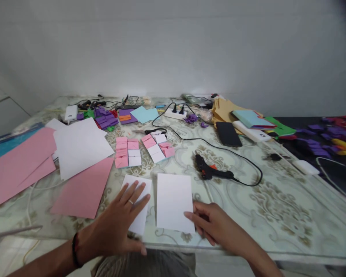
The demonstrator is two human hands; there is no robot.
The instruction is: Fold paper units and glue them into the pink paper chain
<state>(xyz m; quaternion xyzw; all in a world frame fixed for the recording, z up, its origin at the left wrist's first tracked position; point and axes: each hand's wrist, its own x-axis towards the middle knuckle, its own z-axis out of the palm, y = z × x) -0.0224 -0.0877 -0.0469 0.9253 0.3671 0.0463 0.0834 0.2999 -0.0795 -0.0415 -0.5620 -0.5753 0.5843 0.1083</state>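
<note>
My left hand (123, 215) lies flat with spread fingers on a sheet of white paper (142, 223) near the table's front edge. Beside it, a second sheet of white paper (174, 198) is pinched at its right edge between the thumb and fingers of my right hand (206, 221). A narrow gap of tablecloth separates the two sheets. Just beyond them are two groups of small folded papers in pink and white, one on the left (128, 152) and one on the right (158, 147). A black glue gun (212, 169) rests to the right, its cord trailing back.
Large pink sheets (83, 192) and white sheets (82, 144) overlap at left. Behind stand a white power strip (175, 113) and purple folded pieces (105, 117). A black phone (228, 134), a white power bank (252, 132) and coloured papers (252, 118) lie at back right.
</note>
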